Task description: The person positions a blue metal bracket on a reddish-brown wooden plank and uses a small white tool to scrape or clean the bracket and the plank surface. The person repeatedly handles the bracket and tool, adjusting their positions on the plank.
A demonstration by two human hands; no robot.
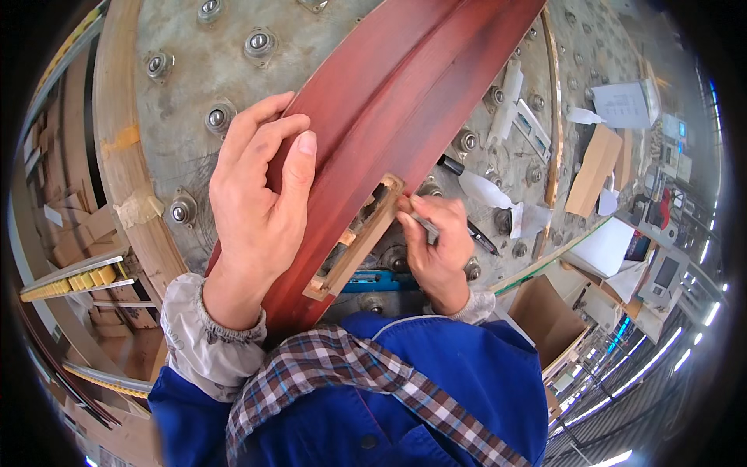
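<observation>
- Tabletop (175,101), grey, studded with rollers (260,44); red board (381,101) lies across it.
- My left hand (261,187) spreads loosely over the board; my right hand (437,237) pinches a small grey piece (426,225).
- Ceiling lights (711,314) far right.

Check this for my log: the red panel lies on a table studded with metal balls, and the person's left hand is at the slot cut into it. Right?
Wrong hand: the head view shows the right hand at the slot, with the left hand by the opposite edge of the red panel. It does lie on a ball-studded table.
</observation>
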